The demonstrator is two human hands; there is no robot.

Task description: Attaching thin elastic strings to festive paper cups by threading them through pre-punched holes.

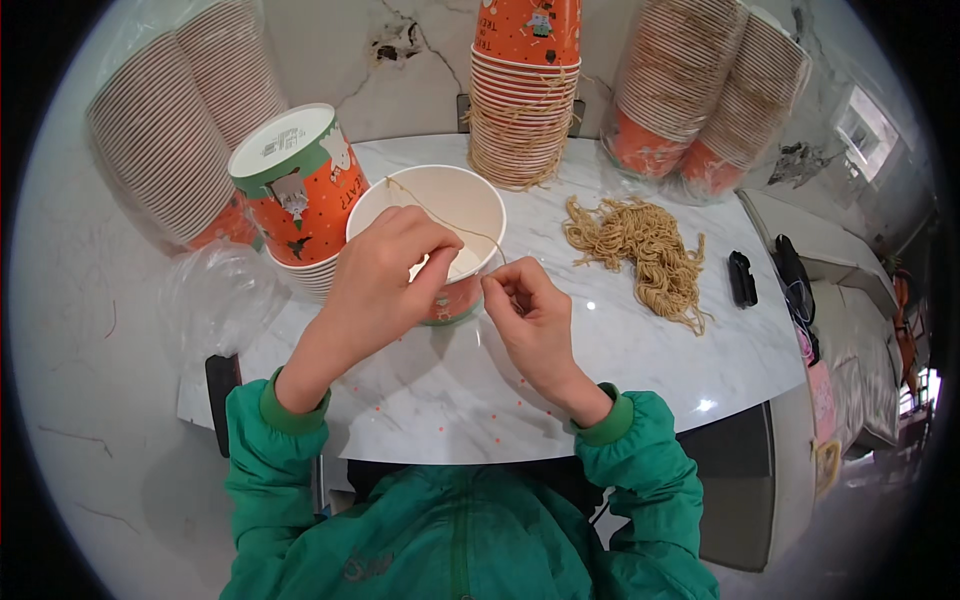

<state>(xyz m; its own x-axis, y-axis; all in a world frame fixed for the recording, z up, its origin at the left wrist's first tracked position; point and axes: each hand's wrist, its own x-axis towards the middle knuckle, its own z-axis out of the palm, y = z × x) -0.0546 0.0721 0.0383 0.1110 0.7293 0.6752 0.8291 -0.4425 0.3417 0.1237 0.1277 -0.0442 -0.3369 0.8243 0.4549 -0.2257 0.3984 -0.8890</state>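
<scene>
A white-lined paper bucket (pixel 470 205), orange and green outside, stands upright before me with its mouth up. A thin tan string (pixel 437 213) lies across its opening and runs over the right side of the rim. My right hand (pixel 535 320) pinches that string just outside the near right rim. Over the near left rim, my left hand (pixel 385 265) has thumb and forefinger brought together; what they hold, if anything, is hidden. The back of this hand covers part of the bucket's left side.
A heap of tan strings (pixel 650 255) lies at right, with a black object (pixel 742 279) beyond it. Upturned orange buckets (pixel 300 195) stand at left, a string-draped stack (pixel 522 120) at the back. Bagged stacks (pixel 165 130) flank the table. Orange dots (pixel 497 440) are scattered near me.
</scene>
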